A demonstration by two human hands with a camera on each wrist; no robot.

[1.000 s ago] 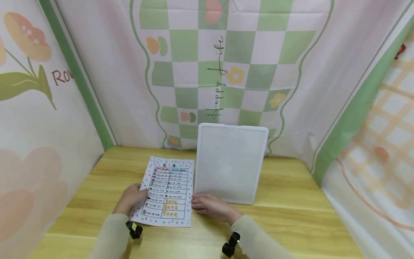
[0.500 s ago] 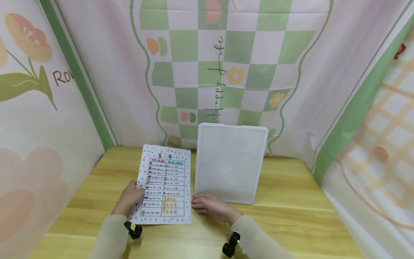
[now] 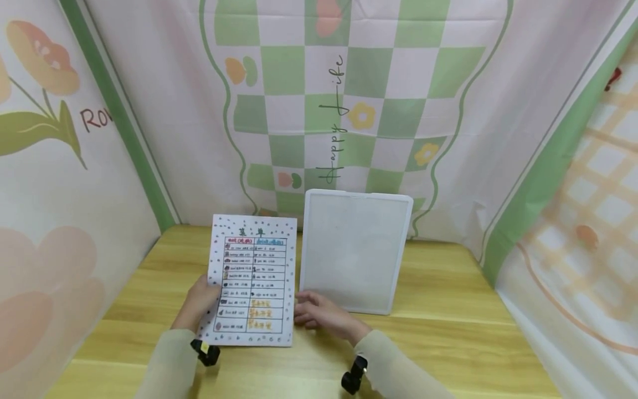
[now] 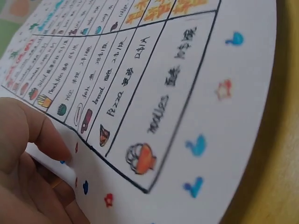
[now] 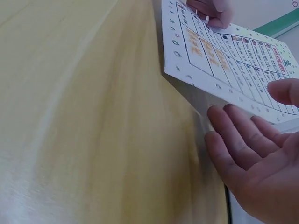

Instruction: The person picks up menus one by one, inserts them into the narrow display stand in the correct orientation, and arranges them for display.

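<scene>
A printed sheet (image 3: 251, 280) with a coloured table of small pictures and words is tilted up off the wooden table (image 3: 448, 332). My left hand (image 3: 199, 302) pinches its left edge, thumb on the printed face (image 4: 28, 154). My right hand (image 3: 319, 315) lies at the sheet's lower right edge. In the right wrist view its fingers (image 5: 252, 158) are straight and spread just under the sheet (image 5: 224, 56), with the thumb above the edge. I cannot tell whether they touch the paper. The left wrist view shows the sheet (image 4: 163, 93) close up.
A white framed board (image 3: 351, 252) stands leaning against the checked cloth backdrop, right of the sheet. Cloth walls close in the table on the left, back and right. Bare wood (image 5: 84, 116) lies in front of and to the right of my hands.
The sheet lay nearly flat on the table; my left hand has raised its far edge toward upright. My right hand has lifted slightly toward the sheet's right edge.
</scene>
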